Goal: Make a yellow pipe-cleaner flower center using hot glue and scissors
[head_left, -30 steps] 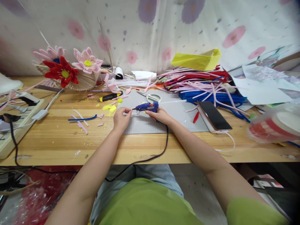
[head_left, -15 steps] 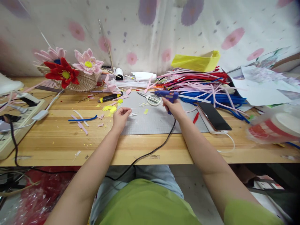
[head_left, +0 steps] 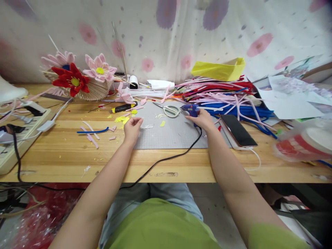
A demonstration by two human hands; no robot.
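Observation:
My right hand (head_left: 202, 119) is at the blue glue gun (head_left: 190, 110), its fingers around the gun's rear and handle, over the right part of the grey cutting mat (head_left: 173, 136). Its black cord (head_left: 171, 158) runs down off the table edge. My left hand (head_left: 132, 129) is closed in a pinch at the mat's left side; what its fingertips hold is too small to name. Beside it lie small white pieces (head_left: 147, 127). Scissors (head_left: 169, 110) with pale handles rest between the hands, near a yellow scrap (head_left: 162, 123).
Fuzzy flowers (head_left: 75, 82) stand back left, above a cutter (head_left: 123, 108). A blue stem (head_left: 92, 131) and pink strips lie left, by a power strip (head_left: 24, 141). Coloured stems (head_left: 220, 93), a phone (head_left: 238, 130) and a wrapped cup (head_left: 303, 140) are at right.
My right hand has moved right with the glue gun, whose nozzle is now farther from the scissors. The cord has shifted right too. My left hand is nearly unmoved.

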